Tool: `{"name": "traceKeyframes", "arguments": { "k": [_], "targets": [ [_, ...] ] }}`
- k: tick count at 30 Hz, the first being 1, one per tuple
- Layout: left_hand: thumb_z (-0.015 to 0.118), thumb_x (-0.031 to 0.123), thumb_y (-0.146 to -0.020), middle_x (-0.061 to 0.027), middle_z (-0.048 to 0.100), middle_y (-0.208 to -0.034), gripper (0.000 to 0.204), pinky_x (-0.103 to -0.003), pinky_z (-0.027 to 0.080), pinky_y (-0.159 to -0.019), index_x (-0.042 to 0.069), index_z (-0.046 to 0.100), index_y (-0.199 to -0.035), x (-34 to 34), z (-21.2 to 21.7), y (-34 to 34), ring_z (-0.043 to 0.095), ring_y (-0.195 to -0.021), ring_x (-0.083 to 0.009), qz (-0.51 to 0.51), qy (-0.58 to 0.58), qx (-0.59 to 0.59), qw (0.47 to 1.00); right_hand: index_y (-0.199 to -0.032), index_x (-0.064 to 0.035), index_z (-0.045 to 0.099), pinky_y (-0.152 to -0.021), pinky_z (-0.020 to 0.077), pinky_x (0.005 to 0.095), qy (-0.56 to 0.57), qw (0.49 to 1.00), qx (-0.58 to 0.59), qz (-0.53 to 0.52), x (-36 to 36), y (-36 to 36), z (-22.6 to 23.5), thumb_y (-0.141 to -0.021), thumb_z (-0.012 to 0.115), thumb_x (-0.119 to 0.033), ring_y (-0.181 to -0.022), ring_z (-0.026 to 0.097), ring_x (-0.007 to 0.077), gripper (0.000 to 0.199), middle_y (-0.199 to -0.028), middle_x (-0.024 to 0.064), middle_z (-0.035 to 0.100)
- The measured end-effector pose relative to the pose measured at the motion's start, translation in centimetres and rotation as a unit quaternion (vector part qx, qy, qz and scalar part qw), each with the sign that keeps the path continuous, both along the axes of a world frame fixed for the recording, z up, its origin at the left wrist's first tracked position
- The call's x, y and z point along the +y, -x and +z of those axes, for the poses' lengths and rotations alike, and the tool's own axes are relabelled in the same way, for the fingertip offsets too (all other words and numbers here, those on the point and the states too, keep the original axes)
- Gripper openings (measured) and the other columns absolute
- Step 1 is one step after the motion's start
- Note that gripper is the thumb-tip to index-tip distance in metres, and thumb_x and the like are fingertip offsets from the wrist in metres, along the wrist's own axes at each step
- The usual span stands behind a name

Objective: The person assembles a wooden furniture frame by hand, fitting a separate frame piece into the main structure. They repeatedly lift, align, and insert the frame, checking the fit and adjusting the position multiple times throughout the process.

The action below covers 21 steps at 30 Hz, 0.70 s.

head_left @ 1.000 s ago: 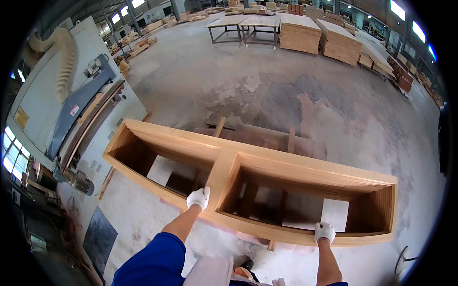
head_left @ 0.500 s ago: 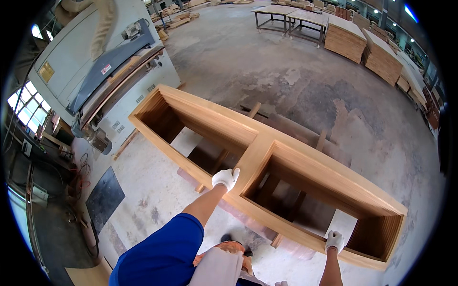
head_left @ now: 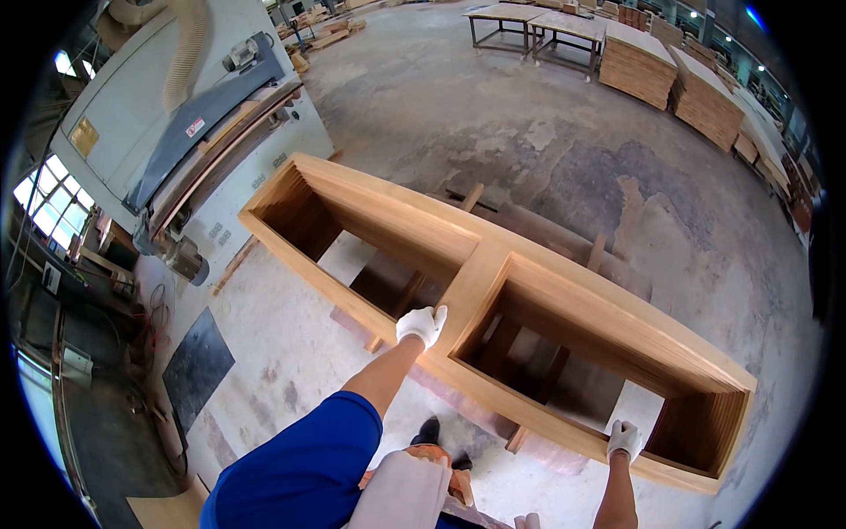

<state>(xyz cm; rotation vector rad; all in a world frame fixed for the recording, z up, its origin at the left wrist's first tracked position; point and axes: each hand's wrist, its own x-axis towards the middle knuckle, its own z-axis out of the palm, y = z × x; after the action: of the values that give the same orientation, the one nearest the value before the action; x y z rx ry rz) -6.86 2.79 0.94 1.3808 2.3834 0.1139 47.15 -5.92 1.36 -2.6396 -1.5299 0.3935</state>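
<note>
A long stack of pale-brown wooden frames (head_left: pixel 483 280) lies slantwise before me. Each has two openings split by a crosspiece, and their layered inner edges show inside. My left hand (head_left: pixel 421 326), in a white glove, is closed over the near rail by the crosspiece, with its thumb side toward the crosspiece. Farther right along the same rail, my right hand (head_left: pixel 625 439), also gloved in white, has its fingers curled over the edge beside the right-hand opening. The fingertips of both hands are partly hidden.
Wooden bearers (head_left: pixel 517 439) stick out under the stack. A large grey machine (head_left: pixel 251 167) with a hose stands at the left, near a black mat (head_left: pixel 199 366). Work tables (head_left: pixel 568 33) and stacked boards (head_left: pixel 636 69) stand at the far right. My shoe (head_left: pixel 427 430) is close to the stack.
My view has shifted slightly, and more of my shoe shows. Both hands stay at about the same places on the near rail; the frames show no clear movement.
</note>
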Motion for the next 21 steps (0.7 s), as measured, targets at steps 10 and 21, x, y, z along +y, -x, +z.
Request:
{"name": "traceKeyframes", "arguments": {
  "k": [10, 21],
  "targets": [
    [0.024, 0.059, -0.100, -0.0204, 0.071, -0.103, 0.070, -0.049, 0.052, -0.091, 0.009, 0.073, -0.097, 0.7, 0.5, -0.3, 0.067, -0.101, -0.0380, -0.021, -0.014, 0.019, 1.000, -0.092, -0.0085, 0.076, -0.078, 0.0540, 0.0495, 0.015, 1.000, 0.012, 0.003, -0.2, 0.3, 1.0, -0.088, 0.056, -0.041, -0.088, 0.069, 0.0406, 0.038, -0.093, 0.0227, 0.069],
    [0.021, 0.067, -0.097, -0.0201, 0.070, -0.106, 0.076, -0.050, 0.051, -0.090, 0.013, 0.073, -0.105, 0.8, -1.4, 0.4, 0.065, -0.104, -0.0412, -0.024, -0.013, 0.053, 0.998, -0.098, -0.0135, 0.073, -0.080, 0.0525, 0.0479, 0.052, 0.999, 0.004, 0.003, -0.1, -0.4, -0.2, -0.090, 0.053, -0.051, -0.093, 0.066, 0.0415, 0.044, -0.098, 0.0187, 0.069]
  ]
}}
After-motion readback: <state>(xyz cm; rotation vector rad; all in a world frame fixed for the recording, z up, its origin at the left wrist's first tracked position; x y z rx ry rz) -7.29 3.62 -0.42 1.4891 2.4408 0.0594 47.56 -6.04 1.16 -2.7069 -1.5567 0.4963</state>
